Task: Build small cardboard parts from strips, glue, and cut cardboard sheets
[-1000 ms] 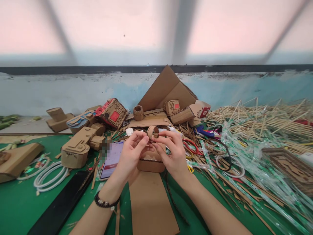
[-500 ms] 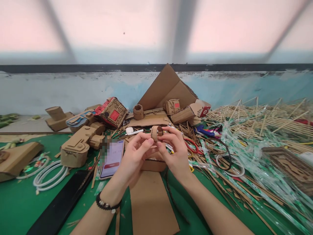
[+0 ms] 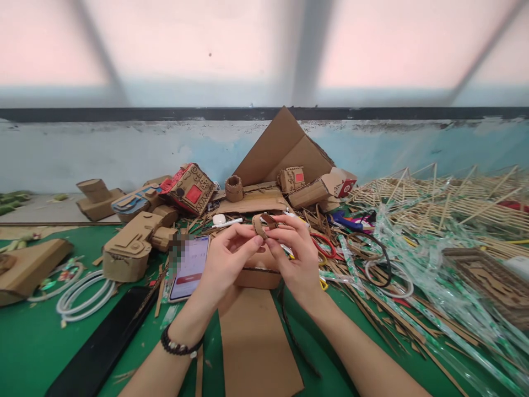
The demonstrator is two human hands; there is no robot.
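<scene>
A small curled cardboard strip (image 3: 258, 226) is pinched between both hands in the middle of the view, bent into a loop. My left hand (image 3: 229, 256) grips its lower left side with thumb and fingers. On the right, my right hand (image 3: 294, 253) holds the other end, its fingertips partly covering the strip. Just beneath the hands sits a cardboard box (image 3: 259, 277), partly hidden by them. A flat cardboard sheet (image 3: 258, 342) lies in front of the box on the green table (image 3: 343, 353).
A phone (image 3: 190, 270) and a black bar (image 3: 103, 342) lie at left, near cardboard camera-like models (image 3: 126, 242). Cardboard scraps, a glue gun (image 3: 347, 221), rings, plastic strips (image 3: 446, 275) and a stick structure (image 3: 438, 193) crowd the right. Folded cardboard (image 3: 285, 146) leans on the wall.
The cardboard loop has turned and looks more opened between my fingers. Both hands stay in nearly the same place.
</scene>
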